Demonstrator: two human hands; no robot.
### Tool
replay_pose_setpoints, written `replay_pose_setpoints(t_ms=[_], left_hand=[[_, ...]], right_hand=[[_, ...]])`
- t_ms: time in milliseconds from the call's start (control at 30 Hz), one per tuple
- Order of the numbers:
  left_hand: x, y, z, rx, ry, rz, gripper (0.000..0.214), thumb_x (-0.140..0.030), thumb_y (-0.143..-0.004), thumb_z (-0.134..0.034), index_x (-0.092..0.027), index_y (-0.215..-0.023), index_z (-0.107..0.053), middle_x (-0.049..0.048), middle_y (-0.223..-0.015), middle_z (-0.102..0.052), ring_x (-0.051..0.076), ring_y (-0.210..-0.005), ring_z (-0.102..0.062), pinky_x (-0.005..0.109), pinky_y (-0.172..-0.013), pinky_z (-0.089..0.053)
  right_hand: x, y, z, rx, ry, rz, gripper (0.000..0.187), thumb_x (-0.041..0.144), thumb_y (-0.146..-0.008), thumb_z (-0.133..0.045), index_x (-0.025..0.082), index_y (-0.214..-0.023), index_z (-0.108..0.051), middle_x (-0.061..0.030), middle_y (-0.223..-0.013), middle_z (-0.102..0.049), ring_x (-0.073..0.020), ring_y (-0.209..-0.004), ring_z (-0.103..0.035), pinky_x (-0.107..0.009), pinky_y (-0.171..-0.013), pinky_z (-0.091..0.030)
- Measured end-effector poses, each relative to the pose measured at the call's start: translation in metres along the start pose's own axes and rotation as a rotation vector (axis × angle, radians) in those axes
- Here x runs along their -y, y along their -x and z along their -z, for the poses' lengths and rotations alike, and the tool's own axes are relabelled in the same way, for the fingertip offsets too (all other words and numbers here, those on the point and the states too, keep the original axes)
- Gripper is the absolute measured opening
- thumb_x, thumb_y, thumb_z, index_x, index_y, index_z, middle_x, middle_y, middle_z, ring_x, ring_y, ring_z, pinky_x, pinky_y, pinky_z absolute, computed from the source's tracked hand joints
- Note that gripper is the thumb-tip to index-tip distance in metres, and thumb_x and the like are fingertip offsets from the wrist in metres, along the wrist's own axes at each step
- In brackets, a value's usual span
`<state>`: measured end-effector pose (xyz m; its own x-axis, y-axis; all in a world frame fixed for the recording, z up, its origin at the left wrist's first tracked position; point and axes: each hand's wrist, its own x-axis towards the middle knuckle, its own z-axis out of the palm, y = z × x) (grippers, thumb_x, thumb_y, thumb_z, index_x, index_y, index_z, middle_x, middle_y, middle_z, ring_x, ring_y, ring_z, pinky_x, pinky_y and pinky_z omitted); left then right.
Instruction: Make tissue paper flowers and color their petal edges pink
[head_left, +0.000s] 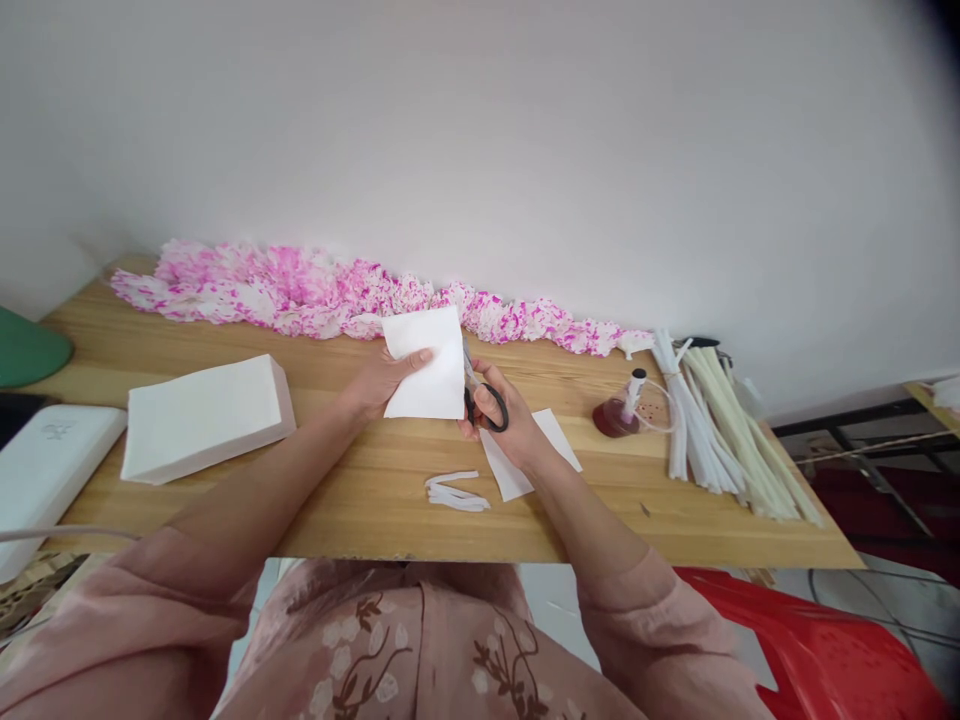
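Note:
A sheet of white paper [426,372] is held up over the table by my left hand [382,378], thumb pressed flat on its face. In my right hand [504,408] is a pair of scissors [495,407] with black handles, its fingers through the loops. The blades lie along the sheet's right edge, partly hidden by it. Another white sheet [559,438] lies on the wood beneath my right hand and wrist. A small pile of narrow white strips [456,492] rests near the table's front.
Pink-and-white crumpled paper flowers [292,285] line the wall. A thick stack of white paper [206,410] sits left, beside a white device [52,470]. To the right are a bottle of dark red liquid [616,417] and bundles of pale stems [739,430].

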<state>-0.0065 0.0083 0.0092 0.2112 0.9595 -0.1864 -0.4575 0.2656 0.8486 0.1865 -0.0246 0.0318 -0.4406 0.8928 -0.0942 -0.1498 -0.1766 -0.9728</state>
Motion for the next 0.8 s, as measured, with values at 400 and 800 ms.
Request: replay_pose_setpoints(t_ms=[400, 800], left_hand=[[-0.002, 0.0026, -0.0026, 0.075, 0.024, 0.005, 0.065, -0.043, -0.065, -0.09, -0.008, -0.115, -0.07, 0.0177, -0.099, -0.079, 0.031, -0.081, -0.077, 0.041, -0.072, -0.063], [-0.0001, 0.0005, -0.0006, 0.023, 0.0, -0.004, 0.063, -0.044, -0.063, -0.091, -0.008, -0.112, -0.072, 0.0164, -0.096, -0.079, 0.031, -0.078, -0.076, 0.039, -0.068, -0.063]], right_hand=[[-0.0015, -0.0005, 0.001, -0.034, 0.022, 0.023, 0.066, 0.069, -0.076, -0.071, 0.025, -0.119, -0.046, 0.0083, -0.061, -0.06, -0.0102, -0.048, -0.05, -0.024, -0.048, -0.038], [-0.0013, -0.002, 0.0011, -0.047, 0.029, 0.026, 0.07, 0.067, -0.071, -0.076, 0.024, -0.116, -0.044, 0.0106, -0.057, -0.058, -0.0071, -0.043, -0.045, -0.02, -0.044, -0.034]])
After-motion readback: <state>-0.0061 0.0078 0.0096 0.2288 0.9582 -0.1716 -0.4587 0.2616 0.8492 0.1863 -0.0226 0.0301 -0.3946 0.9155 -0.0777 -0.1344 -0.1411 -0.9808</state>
